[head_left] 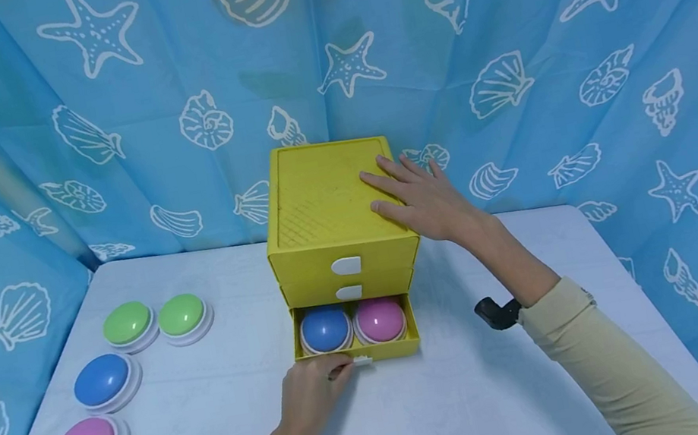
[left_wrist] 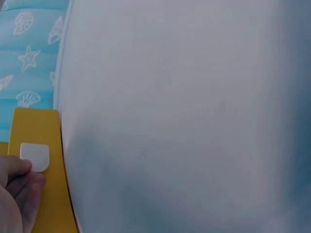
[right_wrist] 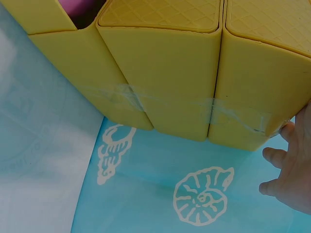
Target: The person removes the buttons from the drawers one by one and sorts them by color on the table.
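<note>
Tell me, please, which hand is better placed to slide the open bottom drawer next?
Probably the left hand: it pinches the white handle of the bottom drawer. The right hand rests on the top edge of the yellow cabinet, farther from that handle.

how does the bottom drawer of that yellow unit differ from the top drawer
The bottom drawer stands open, while the top drawer is closed. The bottom drawer shows a blue dome and a pink dome inside; the top drawer's contents are hidden. The left hand pinches the bottom drawer's tab, whereas no hand touches the top drawer's tab. Both drawers are yellow with a white front tab.
</note>
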{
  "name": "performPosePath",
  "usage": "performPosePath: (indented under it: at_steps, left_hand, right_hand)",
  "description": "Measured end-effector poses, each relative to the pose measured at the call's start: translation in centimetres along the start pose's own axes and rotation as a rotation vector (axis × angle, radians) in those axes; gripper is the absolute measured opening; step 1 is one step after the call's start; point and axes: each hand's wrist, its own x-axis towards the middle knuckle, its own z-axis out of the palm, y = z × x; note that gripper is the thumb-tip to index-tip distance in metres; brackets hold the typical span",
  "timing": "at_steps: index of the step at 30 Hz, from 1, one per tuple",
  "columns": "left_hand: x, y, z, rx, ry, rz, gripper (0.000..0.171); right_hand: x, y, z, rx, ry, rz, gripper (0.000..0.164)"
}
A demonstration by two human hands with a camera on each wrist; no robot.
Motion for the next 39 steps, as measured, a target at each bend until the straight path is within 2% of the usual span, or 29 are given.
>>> performPosePath:
  at_steps: [10,21,27,33,39]
  left_hand:
    - [-2.0,0.6,0.0,0.023,0.037,0.06,0.017]
    - [-3.7,1.5,-0.7,0.049,0.058,0.102,0.018]
    - [-4.3,1.7,-0.9,0.034,0.086,0.097,0.021]
    - [-3.8,2.4,-2.3,-0.106,0.088,0.052,0.023]
    - [-1.8,2.7,-4.5,-0.215,0.061,0.004,0.021]
  right_hand:
    - [0.1,0.1,0.0,0.007,-0.003,-0.01,0.063]
    - [-0.1,0.1,-0.1,0.011,-0.001,-0.001,0.063]
    - [-0.1,0.1,-0.1,0.011,0.006,-0.003,0.063]
    - [0.0,0.1,0.0,0.004,0.003,-0.001,0.064]
    - [0.0,0.2,0.0,0.009,-0.003,-0.002,0.064]
